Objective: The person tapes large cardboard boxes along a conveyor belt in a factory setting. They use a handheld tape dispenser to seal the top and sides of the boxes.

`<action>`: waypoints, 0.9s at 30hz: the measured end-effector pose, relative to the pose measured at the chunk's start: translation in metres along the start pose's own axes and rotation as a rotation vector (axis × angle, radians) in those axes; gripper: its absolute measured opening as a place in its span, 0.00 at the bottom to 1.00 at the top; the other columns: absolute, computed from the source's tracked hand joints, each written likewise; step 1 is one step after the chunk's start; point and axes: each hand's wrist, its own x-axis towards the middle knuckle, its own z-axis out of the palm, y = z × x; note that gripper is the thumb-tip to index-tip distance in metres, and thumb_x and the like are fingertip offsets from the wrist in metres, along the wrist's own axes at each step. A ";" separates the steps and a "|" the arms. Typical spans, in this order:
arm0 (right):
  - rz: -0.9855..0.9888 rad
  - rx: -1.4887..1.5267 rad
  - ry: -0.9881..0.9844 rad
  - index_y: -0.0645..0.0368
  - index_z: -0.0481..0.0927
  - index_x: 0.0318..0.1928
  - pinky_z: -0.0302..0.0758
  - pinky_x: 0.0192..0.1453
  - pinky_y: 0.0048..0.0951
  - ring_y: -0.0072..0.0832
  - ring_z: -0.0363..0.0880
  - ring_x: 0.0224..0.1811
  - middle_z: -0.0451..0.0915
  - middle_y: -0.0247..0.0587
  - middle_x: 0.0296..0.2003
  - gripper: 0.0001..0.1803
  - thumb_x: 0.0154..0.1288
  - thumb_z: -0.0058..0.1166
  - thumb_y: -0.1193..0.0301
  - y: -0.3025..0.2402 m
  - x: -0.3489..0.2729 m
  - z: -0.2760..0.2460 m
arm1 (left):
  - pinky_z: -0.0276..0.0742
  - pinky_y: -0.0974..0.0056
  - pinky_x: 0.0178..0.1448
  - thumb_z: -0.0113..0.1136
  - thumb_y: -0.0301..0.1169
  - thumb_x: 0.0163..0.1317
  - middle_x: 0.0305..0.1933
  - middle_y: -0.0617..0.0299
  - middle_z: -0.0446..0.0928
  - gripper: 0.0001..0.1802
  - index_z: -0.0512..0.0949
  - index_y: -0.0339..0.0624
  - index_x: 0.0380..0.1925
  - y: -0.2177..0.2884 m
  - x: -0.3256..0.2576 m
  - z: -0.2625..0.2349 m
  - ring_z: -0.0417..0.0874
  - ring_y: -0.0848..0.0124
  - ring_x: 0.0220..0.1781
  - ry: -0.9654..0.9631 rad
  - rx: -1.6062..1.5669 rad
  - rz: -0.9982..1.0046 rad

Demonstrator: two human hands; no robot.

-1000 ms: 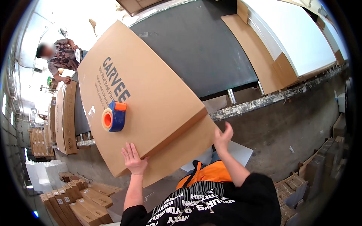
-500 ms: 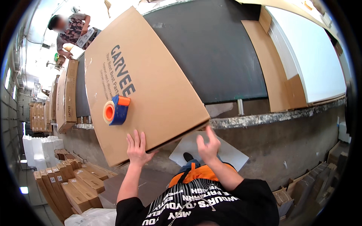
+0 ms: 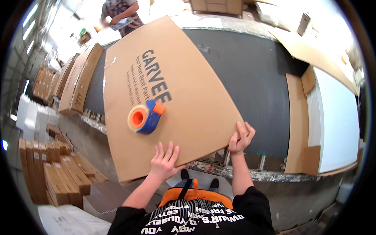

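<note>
A large flat cardboard box (image 3: 196, 98) with dark printing lies askew on the dark conveyor belt, its near edge jutting past the belt toward me. On its top sits a tape dispenser (image 3: 150, 120), blue with orange parts and a roll of tape in it. My left hand (image 3: 164, 161) lies on the near edge of the box, fingers spread over the top and thumb at the rim. At the right near corner my right hand (image 3: 241, 139) grips the box, fingers over the top; its underside is hidden.
To the right stands an opened carton (image 3: 295, 129) with a white panel (image 3: 338, 121) inside. More closed boxes (image 3: 80, 78) line the belt (image 3: 250, 78) at left. Stacked cartons (image 3: 58, 172) fill the floor at lower left. Across the belt a person (image 3: 123, 15) holds a flat item.
My right hand, earlier just off the box's near corner, now holds that corner. My left hand stays on the near edge. The whole view has turned, and the box appears farther right.
</note>
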 end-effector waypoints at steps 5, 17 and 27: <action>-0.071 -0.254 -0.080 0.60 0.84 0.40 0.71 0.57 0.46 0.49 0.73 0.49 0.75 0.54 0.45 0.15 0.50 0.54 0.73 0.015 0.061 0.027 | 0.63 0.33 0.68 0.73 0.57 0.42 0.70 0.42 0.65 0.52 0.68 0.43 0.66 0.007 0.062 0.012 0.66 0.26 0.65 -0.114 -0.070 -0.017; 0.922 -0.272 -0.796 0.65 0.59 0.67 0.59 0.72 0.43 0.51 0.57 0.69 0.60 0.59 0.66 0.44 0.53 0.62 0.58 -0.204 0.064 0.229 | 0.46 0.23 0.68 0.41 0.47 0.70 0.75 0.28 0.48 0.36 0.58 0.36 0.71 0.044 0.082 0.064 0.54 0.19 0.69 0.018 -0.222 0.132; 1.197 0.956 -0.619 0.59 0.67 0.62 0.79 0.56 0.43 0.35 0.80 0.53 0.79 0.43 0.53 0.31 0.57 0.60 0.74 -0.142 0.164 -0.001 | 0.57 0.23 0.65 0.53 0.34 0.58 0.70 0.28 0.60 0.34 0.67 0.28 0.64 0.050 0.113 0.037 0.63 0.16 0.62 -0.041 -0.273 0.058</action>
